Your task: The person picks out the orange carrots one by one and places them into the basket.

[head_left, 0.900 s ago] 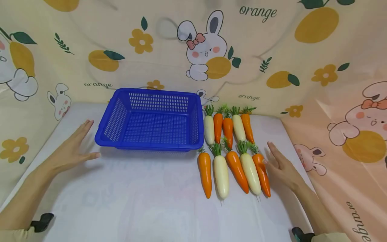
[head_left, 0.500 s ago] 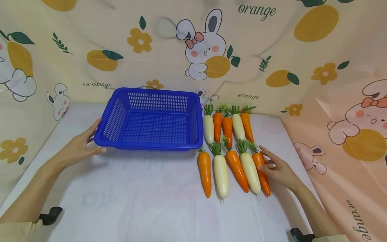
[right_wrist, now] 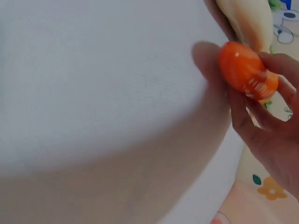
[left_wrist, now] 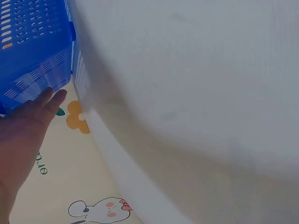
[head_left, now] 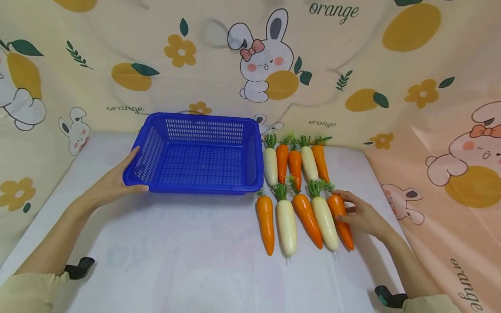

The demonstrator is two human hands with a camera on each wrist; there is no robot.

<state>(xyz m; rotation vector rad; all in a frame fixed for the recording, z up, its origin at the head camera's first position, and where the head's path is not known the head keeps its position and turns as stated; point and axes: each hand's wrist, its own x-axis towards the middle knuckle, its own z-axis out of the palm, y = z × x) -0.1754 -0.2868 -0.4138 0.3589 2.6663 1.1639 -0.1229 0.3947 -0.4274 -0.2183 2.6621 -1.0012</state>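
Observation:
In the head view a blue plastic basket point(head_left: 203, 190) stands left of two rows of orange carrots and white radishes. My left hand point(head_left: 111, 180) is at its front left corner, thumb along the front side and straight fingers against the left side. The left wrist view shows those fingers point(left_wrist: 49, 105) on the basket's slotted wall point(left_wrist: 35, 77). My right hand point(head_left: 364, 217) pinches the rightmost front-row carrot point(head_left: 339, 213) between thumb and fingers. In the right wrist view that carrot point(right_wrist: 240, 65) points its tip at the camera, its shadow beside it on the table.
Beside the held carrot lies a white radish point(head_left: 325, 221), then another carrot point(head_left: 307, 219), a radish point(head_left: 287, 228) and a leftmost carrot point(head_left: 265, 224). The back row, with a radish point(head_left: 270, 167) at its left end, sits near the basket. Patterned cloth point(head_left: 219, 82) rises behind the white table point(head_left: 188, 256).
My left hand has moved right and reached the basket's corner. My right hand has come left and taken hold of the rightmost front carrot, which has shifted slightly right.

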